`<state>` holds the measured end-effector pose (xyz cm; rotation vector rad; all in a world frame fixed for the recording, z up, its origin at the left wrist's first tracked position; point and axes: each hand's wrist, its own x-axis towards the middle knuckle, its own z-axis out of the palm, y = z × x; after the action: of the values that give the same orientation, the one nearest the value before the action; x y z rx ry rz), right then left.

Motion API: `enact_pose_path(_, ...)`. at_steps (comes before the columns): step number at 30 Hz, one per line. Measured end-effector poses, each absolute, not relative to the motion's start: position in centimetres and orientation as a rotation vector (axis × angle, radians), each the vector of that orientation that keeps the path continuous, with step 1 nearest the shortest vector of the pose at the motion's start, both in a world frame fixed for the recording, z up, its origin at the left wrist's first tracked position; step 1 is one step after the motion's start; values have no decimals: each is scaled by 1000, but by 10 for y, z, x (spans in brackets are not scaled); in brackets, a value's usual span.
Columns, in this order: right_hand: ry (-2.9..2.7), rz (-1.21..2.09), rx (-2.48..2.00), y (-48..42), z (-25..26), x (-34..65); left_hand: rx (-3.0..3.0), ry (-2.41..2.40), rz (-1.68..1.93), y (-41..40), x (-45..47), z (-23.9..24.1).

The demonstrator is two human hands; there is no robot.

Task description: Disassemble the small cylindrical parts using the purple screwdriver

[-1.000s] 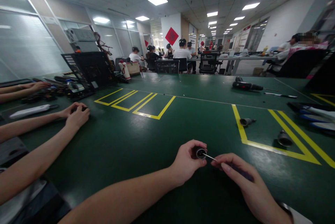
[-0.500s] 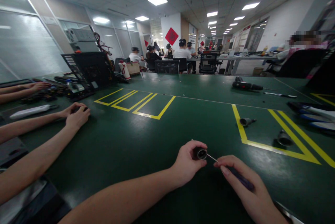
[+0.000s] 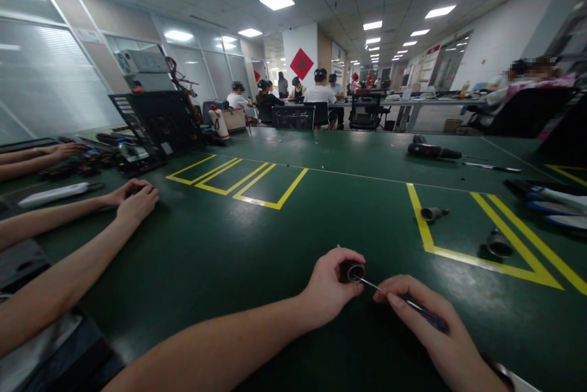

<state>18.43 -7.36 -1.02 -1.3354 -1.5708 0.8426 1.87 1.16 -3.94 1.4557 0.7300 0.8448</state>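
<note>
My left hand (image 3: 326, 288) is closed around a small dark cylindrical metal part (image 3: 356, 272), its round open end facing right. Between the fingers of my right hand (image 3: 424, 318) is a screwdriver (image 3: 428, 315) with a dark handle and a thin shaft. The shaft points into the part's open end; how deep its tip reaches is hidden. Farther right on the green table lie two loose metal pieces: a cup-shaped fitting with a narrow stem (image 3: 430, 214) and a wider round cylinder (image 3: 499, 244), both within yellow tape lines.
A power drill (image 3: 433, 150) and a slim metal tool (image 3: 490, 167) lie at the back right. Blue-and-white objects (image 3: 557, 208) sit at the right edge. To the left, another person's hands (image 3: 135, 201) hold something dark. A black computer case (image 3: 160, 123) stands behind them.
The screwdriver shaft has tilted slightly and my right hand has shifted a little downward. The left hand keeps its hold on the metal part.
</note>
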Motion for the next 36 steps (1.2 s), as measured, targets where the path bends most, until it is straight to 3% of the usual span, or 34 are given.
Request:
enact_pose_path(18, -1606, 611, -1334, -78, -19, 180, 1443, 762, 886, 11, 20, -37)
enact_pose_path(29, -1283, 1057, -1330, -67, -19, 191, 1451, 758, 839, 9, 18, -29)
enact_pose_path(36, -1522, 774, -1366, -77, -18, 187, 1429, 761, 845, 9, 19, -34)
